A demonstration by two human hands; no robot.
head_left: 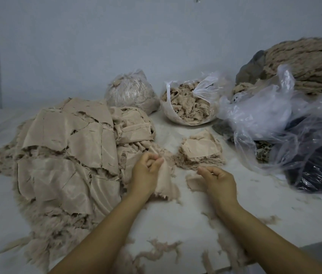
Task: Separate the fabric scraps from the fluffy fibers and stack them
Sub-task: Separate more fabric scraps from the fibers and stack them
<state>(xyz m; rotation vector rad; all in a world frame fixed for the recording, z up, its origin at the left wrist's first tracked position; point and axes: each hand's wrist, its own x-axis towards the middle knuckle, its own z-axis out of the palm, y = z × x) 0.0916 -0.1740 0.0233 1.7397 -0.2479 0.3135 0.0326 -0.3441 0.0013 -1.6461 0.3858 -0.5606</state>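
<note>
Centrally, a beige fabric scrap (165, 180), thin woven cloth with fuzzy frayed edges, hangs from the left hand (146, 171), whose curled fingers (156, 165) pinch its top. Just right of it, the right hand (218, 179) curls around a smaller tuft of fluffy fibers (194, 182). Beyond the scrap sits a small stack of scraps (199, 153); left of it, a large heap (67, 155).

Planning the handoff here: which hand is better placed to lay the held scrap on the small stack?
Left. The left hand already grips the fabric scrap, and the small stack lies just beyond it. The right hand holds no scrap.
</note>
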